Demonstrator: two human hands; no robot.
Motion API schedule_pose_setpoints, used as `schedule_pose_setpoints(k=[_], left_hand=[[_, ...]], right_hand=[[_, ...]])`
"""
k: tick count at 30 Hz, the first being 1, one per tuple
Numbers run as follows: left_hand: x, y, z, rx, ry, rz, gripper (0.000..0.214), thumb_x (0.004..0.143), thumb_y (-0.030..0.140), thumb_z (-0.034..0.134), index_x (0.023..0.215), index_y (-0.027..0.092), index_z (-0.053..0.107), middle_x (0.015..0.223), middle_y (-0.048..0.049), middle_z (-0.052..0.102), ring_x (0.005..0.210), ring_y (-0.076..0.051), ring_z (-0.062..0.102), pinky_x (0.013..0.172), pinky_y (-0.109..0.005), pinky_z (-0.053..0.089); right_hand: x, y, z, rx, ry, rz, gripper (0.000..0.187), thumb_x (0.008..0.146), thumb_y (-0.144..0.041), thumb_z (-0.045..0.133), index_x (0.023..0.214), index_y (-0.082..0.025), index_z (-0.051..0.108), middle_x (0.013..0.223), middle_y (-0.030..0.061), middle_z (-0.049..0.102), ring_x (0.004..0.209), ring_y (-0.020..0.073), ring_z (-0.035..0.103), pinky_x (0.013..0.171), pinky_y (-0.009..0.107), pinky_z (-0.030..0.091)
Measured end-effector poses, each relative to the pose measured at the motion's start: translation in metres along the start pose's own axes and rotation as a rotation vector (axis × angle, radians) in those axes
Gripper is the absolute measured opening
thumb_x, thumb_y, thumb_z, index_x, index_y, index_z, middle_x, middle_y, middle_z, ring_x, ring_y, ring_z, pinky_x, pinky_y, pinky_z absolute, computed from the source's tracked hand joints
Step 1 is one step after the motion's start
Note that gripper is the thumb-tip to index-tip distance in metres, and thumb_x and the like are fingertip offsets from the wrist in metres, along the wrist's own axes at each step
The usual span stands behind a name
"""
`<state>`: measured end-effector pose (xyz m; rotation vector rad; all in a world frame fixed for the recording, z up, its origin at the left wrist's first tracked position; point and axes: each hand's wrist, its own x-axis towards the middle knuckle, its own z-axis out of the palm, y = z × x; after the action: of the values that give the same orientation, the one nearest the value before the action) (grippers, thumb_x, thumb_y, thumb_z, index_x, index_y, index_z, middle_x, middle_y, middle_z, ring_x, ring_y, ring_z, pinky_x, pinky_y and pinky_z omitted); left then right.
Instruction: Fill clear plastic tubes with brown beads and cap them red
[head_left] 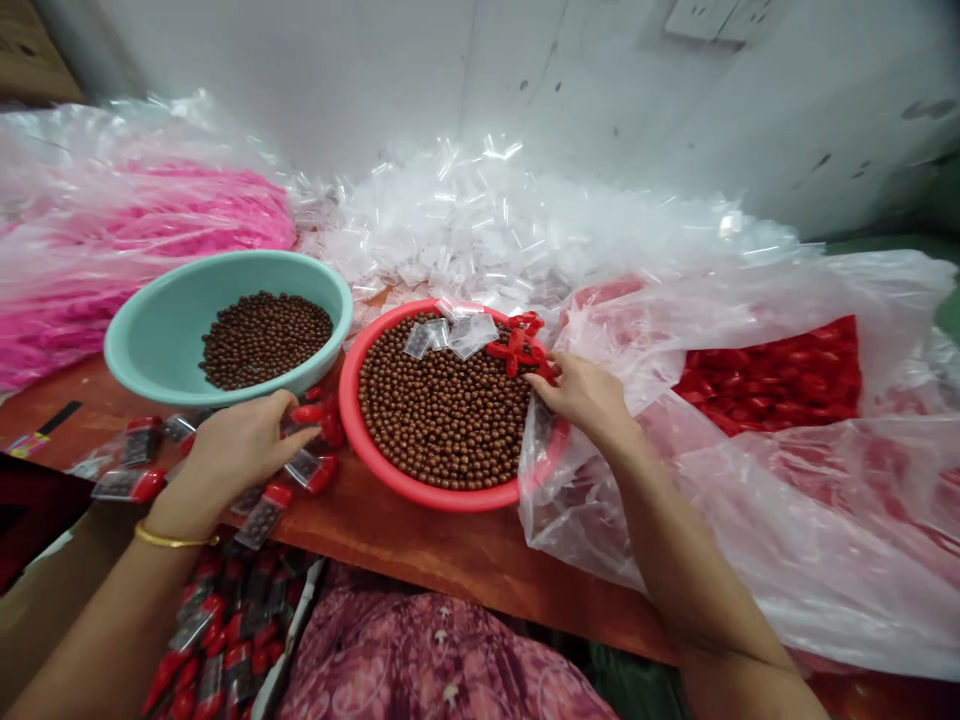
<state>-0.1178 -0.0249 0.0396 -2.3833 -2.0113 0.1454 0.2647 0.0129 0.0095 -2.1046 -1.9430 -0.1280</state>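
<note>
My right hand (589,400) reaches over the right rim of a red bowl (427,493) full of small brown beads (442,420). Its thumb and fingers close on a red plastic piece at the edge of a small heap of red plastic pieces (517,352) lying on the beads. Clear flat plastic cases (472,335) rest on the beads beside that heap. My left hand (244,445) is low over the table, left of the bowl, thumb and forefinger apart. Around it lie several clear, bead-filled cases with red caps (264,515); its other fingers are hidden.
Behind my left hand stands a turquoise bowl (150,350) with darker beads. Loose clear cases (510,220) pile against the wall. Bags hold pink pieces (217,205) at left and red pieces (780,375) at right. Below the table edge, a box holds red-capped cases (217,640).
</note>
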Motion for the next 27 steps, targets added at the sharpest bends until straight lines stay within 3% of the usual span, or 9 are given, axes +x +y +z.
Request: schedule_pose_setpoints(k=[3, 6, 10, 14, 17, 21, 24, 27], left_hand=[[0.006, 0.006, -0.008, 0.024, 0.02, 0.121, 0.036, 0.089, 0.043, 0.035, 0.095, 0.018, 0.061, 0.089, -0.0074, 0.07, 0.082, -0.026, 0.065, 0.067, -0.033, 0.046], [0.026, 0.041, -0.02, -0.085, 0.104, 0.131, 0.034, 0.09, 0.033, 0.033, 0.102, 0.019, 0.061, 0.098, -0.0074, 0.07, 0.091, -0.025, 0.065, 0.075, -0.033, 0.047], [0.082, 0.089, -0.015, -0.203, 0.142, 0.066, 0.036, 0.09, 0.036, 0.038, 0.106, 0.012, 0.06, 0.102, -0.0136, 0.068, 0.096, -0.026, 0.064, 0.079, -0.034, 0.048], [0.127, 0.108, -0.001, -0.339, 0.042, 0.087, 0.04, 0.085, 0.044, 0.05, 0.101, 0.01, 0.062, 0.099, -0.0148, 0.068, 0.095, -0.028, 0.063, 0.078, -0.035, 0.048], [0.126, 0.109, -0.005, -0.282, 0.056, 0.202, 0.03, 0.085, 0.033, 0.052, 0.103, 0.011, 0.061, 0.1, -0.0127, 0.067, 0.096, -0.026, 0.062, 0.08, -0.034, 0.048], [0.098, 0.11, -0.014, 0.024, -0.025, 0.494, 0.025, 0.086, 0.01, 0.04, 0.091, 0.007, 0.064, 0.095, -0.0163, 0.066, 0.094, -0.026, 0.062, 0.08, -0.035, 0.048], [0.085, 0.12, -0.005, 0.125, -0.106, 0.651, 0.031, 0.083, 0.001, 0.034, 0.087, 0.006, 0.065, 0.092, -0.0181, 0.065, 0.087, -0.026, 0.063, 0.074, -0.035, 0.049], [0.088, 0.137, 0.014, 0.034, -0.109, 0.803, 0.031, 0.083, 0.002, 0.035, 0.092, 0.006, 0.065, 0.094, -0.0177, 0.065, 0.088, -0.025, 0.063, 0.074, -0.034, 0.049]], right_hand=[[-0.005, -0.01, 0.006, -0.015, 0.043, -0.017, 0.027, 0.078, -0.031, 0.053, 0.097, -0.016, 0.066, 0.088, 0.0119, 0.07, 0.073, 0.0235, 0.062, 0.06, 0.031, 0.041], [-0.008, -0.023, 0.012, 0.102, 0.126, -0.005, 0.033, 0.078, -0.026, 0.047, 0.104, -0.015, 0.065, 0.097, 0.0128, 0.07, 0.08, 0.0234, 0.062, 0.066, 0.032, 0.044], [-0.013, -0.034, 0.022, 0.231, 0.113, -0.022, 0.035, 0.08, -0.026, 0.045, 0.106, -0.014, 0.065, 0.099, 0.0123, 0.07, 0.077, 0.0217, 0.062, 0.072, 0.034, 0.047], [-0.015, -0.031, 0.027, 0.381, 0.133, 0.034, 0.036, 0.079, -0.029, 0.046, 0.106, -0.016, 0.066, 0.094, 0.0096, 0.071, 0.071, 0.0201, 0.061, 0.072, 0.035, 0.047], [-0.014, -0.027, 0.028, 0.544, 0.177, 0.085, 0.035, 0.079, -0.032, 0.047, 0.103, -0.016, 0.067, 0.091, 0.0086, 0.072, 0.071, 0.0202, 0.062, 0.072, 0.035, 0.047], [-0.01, -0.025, 0.03, 0.701, 0.217, 0.091, 0.031, 0.078, -0.032, 0.049, 0.096, -0.016, 0.068, 0.091, 0.0079, 0.072, 0.076, 0.0202, 0.062, 0.073, 0.034, 0.047], [-0.01, -0.026, 0.031, 0.721, 0.223, 0.087, 0.03, 0.078, -0.031, 0.05, 0.096, -0.017, 0.069, 0.089, 0.0068, 0.072, 0.071, 0.0185, 0.061, 0.071, 0.033, 0.047], [-0.011, -0.026, 0.031, 0.728, 0.236, 0.061, 0.028, 0.079, -0.031, 0.051, 0.096, -0.017, 0.069, 0.089, 0.0063, 0.072, 0.072, 0.018, 0.061, 0.071, 0.033, 0.047]])
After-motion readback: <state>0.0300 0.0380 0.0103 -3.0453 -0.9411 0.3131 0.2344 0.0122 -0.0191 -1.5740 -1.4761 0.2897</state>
